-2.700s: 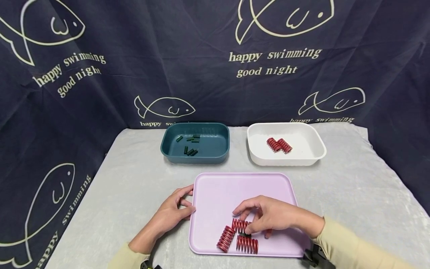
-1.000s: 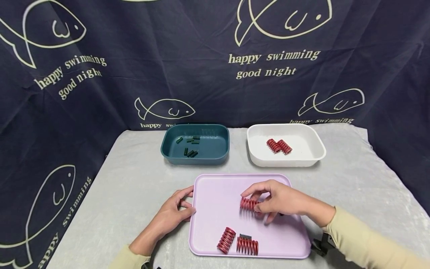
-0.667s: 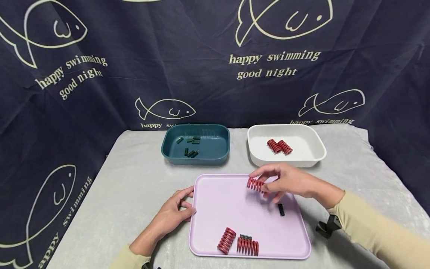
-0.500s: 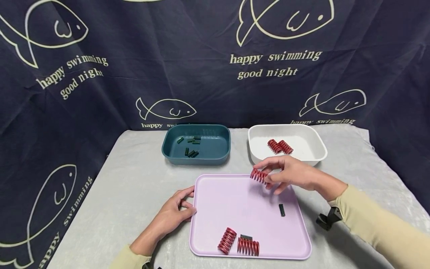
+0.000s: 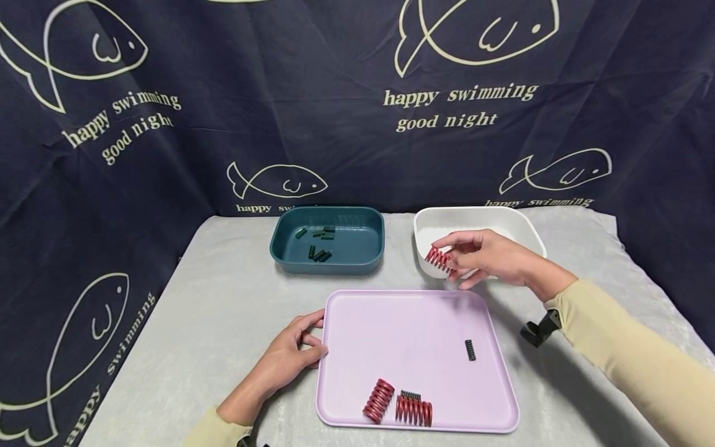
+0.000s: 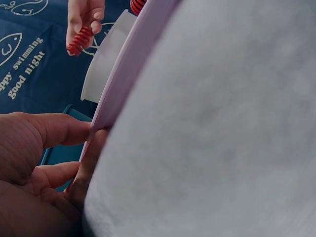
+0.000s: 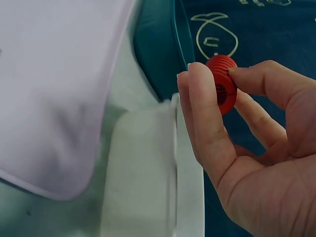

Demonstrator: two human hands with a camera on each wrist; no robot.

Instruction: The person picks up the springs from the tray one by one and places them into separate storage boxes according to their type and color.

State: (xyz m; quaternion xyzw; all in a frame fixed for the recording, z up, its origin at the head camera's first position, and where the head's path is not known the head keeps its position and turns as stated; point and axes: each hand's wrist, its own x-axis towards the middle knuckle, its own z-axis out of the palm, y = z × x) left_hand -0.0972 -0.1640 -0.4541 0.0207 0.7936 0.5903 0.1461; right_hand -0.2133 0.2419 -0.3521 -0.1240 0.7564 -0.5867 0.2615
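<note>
My right hand (image 5: 497, 257) pinches a red coil spring (image 5: 438, 259) between thumb and fingers, in the air over the near left wall of the white bin (image 5: 480, 214). In the right wrist view the same spring (image 7: 223, 81) shows one hollow end. My left hand (image 5: 287, 351) grips the left rim of the lilac tray (image 5: 391, 335); in the left wrist view its thumb (image 6: 66, 129) lies on the rim and a finger reaches under. Two red springs (image 5: 378, 400) lie at the tray's near side, a small dark green spring (image 5: 411, 394) touching one. Another green spring (image 5: 470, 350) lies apart, at the right.
A teal bin (image 5: 329, 267) with several small green springs (image 5: 320, 254) stands behind the tray, left of the white bin. Grey cloth (image 5: 223, 298) covers the table. A dark blue curtain (image 5: 346, 124) hangs directly behind both bins.
My right hand has lifted a red spring off the tray's near side and carried it away from me to the white bin. The green spring at the right has come into view. My left hand has stayed put.
</note>
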